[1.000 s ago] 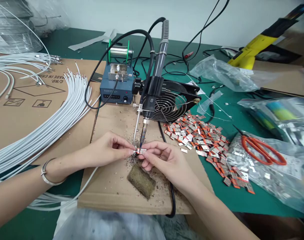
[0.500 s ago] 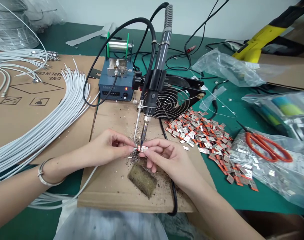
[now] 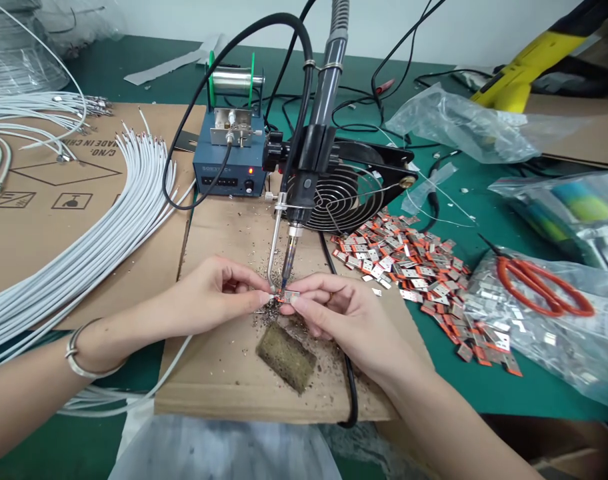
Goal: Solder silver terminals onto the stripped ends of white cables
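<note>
Bright, diffuse light leaves soft shadows; the edges look stretched.

A small, flat, silvery metal connector (image 3: 291,296) lies almost level between the thumb and index of the right fingers (image 3: 311,313), its orange-red end jutting out toward the left fingers (image 3: 254,301). Those pinch a thin white cable end (image 3: 271,298), mostly hidden by the grip, which points at the connector's orange-red end. Right above the gap between both sets of fingers, a slanted soldering iron (image 3: 308,180) reaches down with its dark tip at the joint; actual contact is too small to tell.
</note>
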Tool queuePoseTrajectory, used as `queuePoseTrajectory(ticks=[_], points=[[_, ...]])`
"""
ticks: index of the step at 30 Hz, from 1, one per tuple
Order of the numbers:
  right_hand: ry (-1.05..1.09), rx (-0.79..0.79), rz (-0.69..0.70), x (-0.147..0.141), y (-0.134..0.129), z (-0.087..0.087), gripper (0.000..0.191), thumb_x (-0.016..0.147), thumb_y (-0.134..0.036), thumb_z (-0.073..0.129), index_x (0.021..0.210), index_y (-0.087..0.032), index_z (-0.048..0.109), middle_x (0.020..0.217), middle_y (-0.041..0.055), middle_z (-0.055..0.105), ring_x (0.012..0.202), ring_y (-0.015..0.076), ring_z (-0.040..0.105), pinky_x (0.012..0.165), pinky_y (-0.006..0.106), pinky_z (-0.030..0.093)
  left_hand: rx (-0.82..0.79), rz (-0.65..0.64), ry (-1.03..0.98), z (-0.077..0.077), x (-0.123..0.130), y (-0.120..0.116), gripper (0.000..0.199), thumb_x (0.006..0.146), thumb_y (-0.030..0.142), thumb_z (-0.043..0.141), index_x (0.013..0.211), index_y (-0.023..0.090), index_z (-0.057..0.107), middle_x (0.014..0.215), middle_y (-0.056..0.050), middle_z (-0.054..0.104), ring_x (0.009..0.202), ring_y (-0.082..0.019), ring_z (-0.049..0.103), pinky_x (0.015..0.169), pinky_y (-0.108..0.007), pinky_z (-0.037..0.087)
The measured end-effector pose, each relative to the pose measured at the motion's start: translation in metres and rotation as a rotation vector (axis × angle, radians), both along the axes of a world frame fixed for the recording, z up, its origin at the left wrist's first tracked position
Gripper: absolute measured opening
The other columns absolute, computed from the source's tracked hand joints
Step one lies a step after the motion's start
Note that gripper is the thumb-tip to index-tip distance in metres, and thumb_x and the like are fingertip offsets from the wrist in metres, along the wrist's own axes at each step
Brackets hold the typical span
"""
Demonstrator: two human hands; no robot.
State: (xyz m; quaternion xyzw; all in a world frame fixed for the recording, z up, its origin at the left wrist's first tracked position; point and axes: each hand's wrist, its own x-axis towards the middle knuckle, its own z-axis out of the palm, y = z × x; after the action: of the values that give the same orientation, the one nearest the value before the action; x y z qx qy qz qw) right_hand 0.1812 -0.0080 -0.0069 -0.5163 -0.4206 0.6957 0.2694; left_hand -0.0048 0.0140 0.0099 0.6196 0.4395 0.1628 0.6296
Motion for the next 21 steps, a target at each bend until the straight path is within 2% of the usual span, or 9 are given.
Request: queuePoseTrajectory(ticks=[9, 21], points=[[-0.007, -0.007, 0.000, 0.0010, 0.0002, -0.0031, 0.054, 0.058, -0.043, 0.066, 0.097, -0.009, 0.052, 0.079, 0.0039, 0.060, 0.052, -0.0062, 0.051, 0.039, -0.003, 0.034, -0.047, 0.020, 0.007, 0.0000, 0.0023, 0.0026, 0.018, 0.077, 0.024, 0.057, 0.077, 0.007, 0.063, 0.053, 0.005, 0.045, 0.045, -0.001, 0.031, 0.039, -0.013, 0.022], [-0.018, 0.049, 0.011, 0.0013, -0.0012, -0.0038, 0.047, 0.061, -0.041, 0.063, 0.095, -0.010, 0.055, 0.076, 0.0025, 0.060, 0.061, -0.0031, 0.058, 0.041, -0.004, 0.034, -0.071, 0.015, -0.007, -0.0003, 0.0014, 0.0028, 0.017, 0.076, 0.025, 0.059, 0.079, 0.008, 0.064, 0.052, 0.006, 0.048, 0.038, 0.001, 0.030, 0.035, -0.013, 0.020]])
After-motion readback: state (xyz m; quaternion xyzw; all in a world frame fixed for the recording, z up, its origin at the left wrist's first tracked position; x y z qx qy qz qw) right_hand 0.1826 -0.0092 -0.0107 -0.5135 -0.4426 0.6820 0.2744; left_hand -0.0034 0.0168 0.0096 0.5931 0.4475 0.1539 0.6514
